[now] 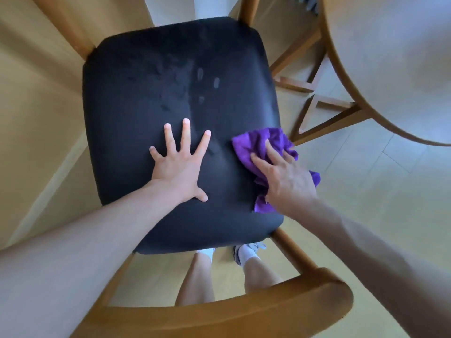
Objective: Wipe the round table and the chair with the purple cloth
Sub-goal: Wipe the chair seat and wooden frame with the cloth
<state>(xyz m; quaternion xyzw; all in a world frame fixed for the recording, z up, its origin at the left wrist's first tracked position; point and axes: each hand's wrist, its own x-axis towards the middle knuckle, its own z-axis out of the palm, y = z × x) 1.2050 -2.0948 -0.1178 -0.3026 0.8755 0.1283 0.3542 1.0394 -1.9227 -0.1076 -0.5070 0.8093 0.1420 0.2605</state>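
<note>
Pale wood floor (366, 203) underfoot; left hand (179, 167) splayed flat on the black-cushioned wooden chair (146, 93), right hand (285, 176) pressing the crumpled purple cloth (253, 142) (fingers fairly straight).

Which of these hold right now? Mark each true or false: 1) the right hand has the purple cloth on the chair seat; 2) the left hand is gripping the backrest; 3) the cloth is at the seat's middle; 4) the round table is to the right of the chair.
1) True: the right hand presses the purple cloth on the chair seat.
2) False: the left hand lies flat, fingers spread, on the seat.
3) False: it sits at the seat's right edge.
4) True: the round table is at right.
</note>
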